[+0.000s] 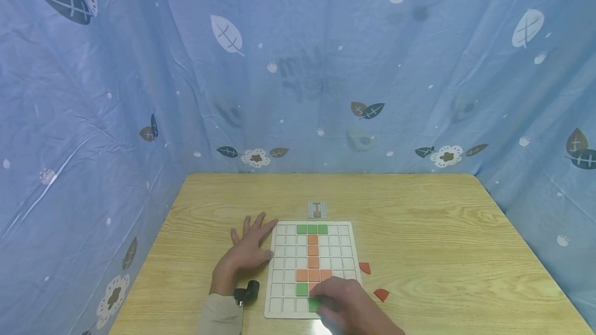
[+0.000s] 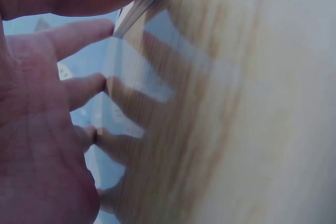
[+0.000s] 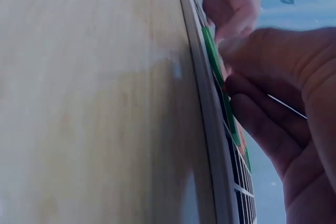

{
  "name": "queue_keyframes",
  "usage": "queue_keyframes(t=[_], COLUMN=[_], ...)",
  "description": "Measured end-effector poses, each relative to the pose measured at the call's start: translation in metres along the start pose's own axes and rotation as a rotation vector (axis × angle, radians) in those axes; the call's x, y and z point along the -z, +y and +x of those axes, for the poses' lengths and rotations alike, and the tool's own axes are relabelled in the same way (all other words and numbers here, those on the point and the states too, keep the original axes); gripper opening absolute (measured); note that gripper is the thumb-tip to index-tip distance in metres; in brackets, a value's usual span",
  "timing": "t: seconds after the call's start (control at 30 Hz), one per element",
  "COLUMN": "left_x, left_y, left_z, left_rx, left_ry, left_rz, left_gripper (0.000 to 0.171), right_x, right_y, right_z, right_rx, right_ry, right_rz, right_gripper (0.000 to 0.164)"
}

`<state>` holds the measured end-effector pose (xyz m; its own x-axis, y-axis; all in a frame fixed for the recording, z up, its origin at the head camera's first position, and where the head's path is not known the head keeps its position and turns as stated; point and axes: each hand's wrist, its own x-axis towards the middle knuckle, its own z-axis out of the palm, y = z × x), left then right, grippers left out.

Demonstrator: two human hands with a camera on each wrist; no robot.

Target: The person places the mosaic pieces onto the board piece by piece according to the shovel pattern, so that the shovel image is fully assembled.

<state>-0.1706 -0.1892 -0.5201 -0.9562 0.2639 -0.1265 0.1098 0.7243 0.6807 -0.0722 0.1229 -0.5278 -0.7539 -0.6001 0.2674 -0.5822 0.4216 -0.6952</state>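
Note:
A white gridded board lies on the table with square tiles set in its cells. Three green tiles form the top row, and orange tiles run down the middle to a wider orange row. My right hand is at the front edge, thumb and curled fingers pinching a green tile in the bottom row. It hides the cells on that side. In the right wrist view the fingertips meet at that green tile. Beside the board's left edge, my left hand rests with spread fingers, thumb against the edge.
A small pattern card lies behind the board. Two red wedge-shaped pieces are on the table to the right. A dark device sits by the left wrist. Blue patterned cloth hangs around the table.

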Motion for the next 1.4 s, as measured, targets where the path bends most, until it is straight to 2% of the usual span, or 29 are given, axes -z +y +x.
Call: queue_keyframes(t=[0.17,0.23,0.37,0.5,0.77,0.9,1.03,1.4], left_x=[0.000,0.000,0.000,0.000,-0.001,-0.001,-0.001,0.000], left_y=[0.000,0.000,-0.001,0.000,-0.001,-0.002,-0.003,-0.003], left_z=[0.000,0.001,0.001,0.001,0.001,0.001,0.000,0.001], left_rx=[-0.001,-0.002,-0.003,0.001,0.003,-0.001,-0.005,-0.010], left_ry=[-0.003,-0.003,-0.004,-0.005,-0.003,-0.001,-0.004,-0.003], left_rz=[0.002,0.003,0.005,0.005,0.019,0.018,0.015,0.013], left_gripper=[0.091,0.091,0.092,0.092,0.092,0.091,0.090,0.091], right_x=[0.009,0.016,0.035,0.058,0.086,0.089,0.089,0.084], right_y=[0.004,0.009,0.019,0.024,0.041,0.049,0.056,0.069], right_z=[0.001,0.003,0.005,0.002,-0.006,-0.010,-0.014,-0.021], right_rx=[0.039,0.079,0.085,-0.043,-0.191,-0.277,-0.324,-0.387], right_ry=[0.031,0.078,0.186,0.233,0.289,0.281,0.264,0.217], right_rz=[0.033,-0.005,-0.097,-0.142,-0.164,-0.149,-0.116,-0.107], right_gripper=[0.031,0.031,0.032,0.031,0.033,0.033,0.035,0.030])
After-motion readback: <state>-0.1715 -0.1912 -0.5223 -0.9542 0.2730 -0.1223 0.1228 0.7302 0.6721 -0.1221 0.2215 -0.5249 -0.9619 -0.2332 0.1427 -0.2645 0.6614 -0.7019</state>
